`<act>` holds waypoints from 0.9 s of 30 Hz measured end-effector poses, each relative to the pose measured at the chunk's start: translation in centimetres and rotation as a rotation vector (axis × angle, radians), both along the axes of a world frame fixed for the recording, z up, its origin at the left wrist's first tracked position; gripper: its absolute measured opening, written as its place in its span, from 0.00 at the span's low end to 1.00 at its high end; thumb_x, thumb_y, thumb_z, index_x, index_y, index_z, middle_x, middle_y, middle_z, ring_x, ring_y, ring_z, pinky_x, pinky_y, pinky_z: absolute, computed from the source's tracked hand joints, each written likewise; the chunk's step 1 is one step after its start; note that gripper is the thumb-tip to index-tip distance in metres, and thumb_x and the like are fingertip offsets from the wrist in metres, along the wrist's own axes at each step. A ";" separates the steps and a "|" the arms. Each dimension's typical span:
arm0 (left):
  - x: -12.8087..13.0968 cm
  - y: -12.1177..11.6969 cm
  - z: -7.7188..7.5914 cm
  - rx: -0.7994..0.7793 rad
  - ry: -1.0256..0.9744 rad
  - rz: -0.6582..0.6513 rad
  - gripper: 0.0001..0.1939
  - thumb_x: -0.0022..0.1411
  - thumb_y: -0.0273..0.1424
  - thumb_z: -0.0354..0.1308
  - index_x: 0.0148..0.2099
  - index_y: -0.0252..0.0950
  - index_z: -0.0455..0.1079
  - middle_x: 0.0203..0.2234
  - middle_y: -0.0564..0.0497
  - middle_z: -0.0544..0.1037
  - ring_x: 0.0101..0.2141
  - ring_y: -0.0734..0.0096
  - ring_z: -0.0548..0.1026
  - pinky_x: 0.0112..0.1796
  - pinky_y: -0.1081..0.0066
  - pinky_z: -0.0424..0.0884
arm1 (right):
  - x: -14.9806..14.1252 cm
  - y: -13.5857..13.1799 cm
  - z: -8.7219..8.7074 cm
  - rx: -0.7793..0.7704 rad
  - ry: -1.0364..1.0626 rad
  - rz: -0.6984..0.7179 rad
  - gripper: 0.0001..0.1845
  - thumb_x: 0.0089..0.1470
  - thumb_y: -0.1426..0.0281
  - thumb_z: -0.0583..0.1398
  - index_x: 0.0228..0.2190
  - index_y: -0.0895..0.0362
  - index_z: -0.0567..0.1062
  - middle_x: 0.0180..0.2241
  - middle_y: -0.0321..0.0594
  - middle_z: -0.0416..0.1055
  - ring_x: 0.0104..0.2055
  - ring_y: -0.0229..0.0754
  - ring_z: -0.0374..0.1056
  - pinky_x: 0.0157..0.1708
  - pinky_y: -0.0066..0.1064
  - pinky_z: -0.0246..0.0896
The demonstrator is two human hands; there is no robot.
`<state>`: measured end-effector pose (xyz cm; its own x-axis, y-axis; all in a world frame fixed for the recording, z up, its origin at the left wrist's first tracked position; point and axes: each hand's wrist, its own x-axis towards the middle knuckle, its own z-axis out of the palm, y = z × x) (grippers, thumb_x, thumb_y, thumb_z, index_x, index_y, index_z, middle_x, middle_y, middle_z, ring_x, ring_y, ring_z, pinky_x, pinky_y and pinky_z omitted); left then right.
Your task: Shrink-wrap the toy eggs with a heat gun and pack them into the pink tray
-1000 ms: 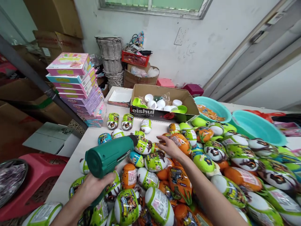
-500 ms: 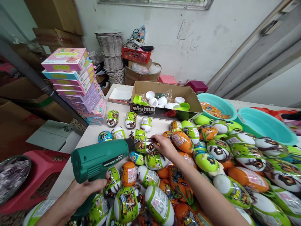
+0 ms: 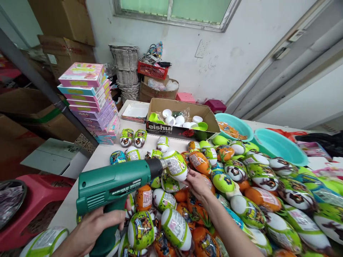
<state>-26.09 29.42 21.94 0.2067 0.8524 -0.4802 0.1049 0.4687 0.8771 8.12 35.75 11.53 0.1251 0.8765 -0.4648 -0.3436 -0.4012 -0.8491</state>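
A green heat gun (image 3: 115, 185) with a black nose is gripped by its handle in my left hand (image 3: 100, 225); its metal nozzle points right. Right at the nozzle is a white toy egg (image 3: 175, 166) in a green printed wrapper, its barcode side facing me. The fingers of my right hand (image 3: 197, 184) hold this egg by its lower right end, above the others. Below and around both hands lie several wrapped eggs, such as an orange egg (image 3: 144, 197) and a white and green egg (image 3: 177, 228).
Behind the eggs stands a cardboard box (image 3: 214, 125) of white and lime shell halves. Two teal basins (image 3: 280, 146) sit at the back right. Stacked pink and purple boxes (image 3: 88, 96) rise at the left, and a red stool (image 3: 45, 196) stands beside the table.
The egg in my right hand has turned, now showing its barcode and white end, and is closer to me. The heat gun has shifted slightly right. The view has tilted up and right.
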 end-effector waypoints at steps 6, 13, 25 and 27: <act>0.0 -0.1 -0.2 -0.050 0.048 -0.018 0.08 0.50 0.35 0.61 0.25 0.36 0.76 0.29 0.50 0.80 0.31 0.62 0.74 0.35 0.69 0.69 | -0.2 0.1 0.4 -0.056 0.045 0.038 0.17 0.27 0.69 0.74 0.25 0.56 0.78 0.29 0.36 0.78 0.34 0.42 0.75 0.32 0.26 0.73; -0.3 1.3 -1.0 0.032 0.082 0.006 0.08 0.54 0.35 0.59 0.32 0.37 0.76 0.27 0.53 0.78 0.30 0.64 0.72 0.37 0.69 0.67 | -0.4 0.9 0.5 -0.100 0.037 0.040 0.19 0.24 0.69 0.75 0.23 0.57 0.77 0.27 0.35 0.76 0.31 0.38 0.74 0.31 0.24 0.72; -0.8 3.6 -2.4 -0.104 0.043 0.122 0.08 0.50 0.34 0.61 0.32 0.37 0.74 0.22 0.54 0.75 0.26 0.66 0.71 0.32 0.69 0.67 | 0.3 3.4 1.2 -0.010 -0.181 0.145 0.26 0.29 0.60 0.74 0.32 0.58 0.77 0.26 0.39 0.77 0.28 0.43 0.74 0.32 0.33 0.71; -0.8 3.4 -2.8 -0.192 -0.014 0.060 0.08 0.47 0.32 0.60 0.32 0.36 0.74 0.21 0.54 0.76 0.24 0.67 0.71 0.30 0.70 0.66 | 0.1 4.1 1.0 0.004 -0.203 0.076 0.26 0.28 0.60 0.74 0.31 0.57 0.76 0.26 0.39 0.77 0.29 0.45 0.75 0.33 0.35 0.73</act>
<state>-26.84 32.84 19.16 0.1663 0.7566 -0.6323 0.0598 0.6324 0.7724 8.19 39.84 12.49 0.1491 0.8890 -0.4331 -0.1337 -0.4158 -0.8996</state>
